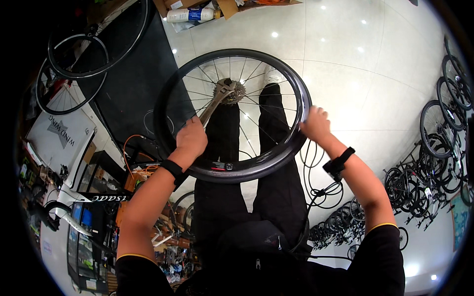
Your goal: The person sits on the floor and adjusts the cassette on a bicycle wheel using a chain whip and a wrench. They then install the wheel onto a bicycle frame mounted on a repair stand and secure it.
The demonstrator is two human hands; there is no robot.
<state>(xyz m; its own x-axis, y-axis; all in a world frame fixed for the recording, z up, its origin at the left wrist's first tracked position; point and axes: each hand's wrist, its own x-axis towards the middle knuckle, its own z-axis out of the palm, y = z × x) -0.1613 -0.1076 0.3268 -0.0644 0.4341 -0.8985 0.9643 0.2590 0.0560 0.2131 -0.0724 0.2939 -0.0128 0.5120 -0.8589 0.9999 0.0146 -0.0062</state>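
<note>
A black bicycle wheel (247, 172) with a deep rim and thin spokes is in front of my legs. At its hub sits the cassette (238, 95), a stack of toothed sprockets. The head of a metal adjustable wrench (216, 102) is over the middle of the cassette; whether a tool sits between its jaws is too small to tell. My left hand (191, 138) is closed around the lower end of the wrench handle, just inside the rim. At the wheel's right side, my right hand (317, 124) is closed on the tire and rim, fingers wrapped over the edge.
A black bench or mat (131, 74) lies on the left, with other wheels (101, 74) above it. A white bottle (190, 15) lies at the far edge. Looped black cable (323, 192) hangs right of my legs. Many bicycles (419, 182) stand along the right.
</note>
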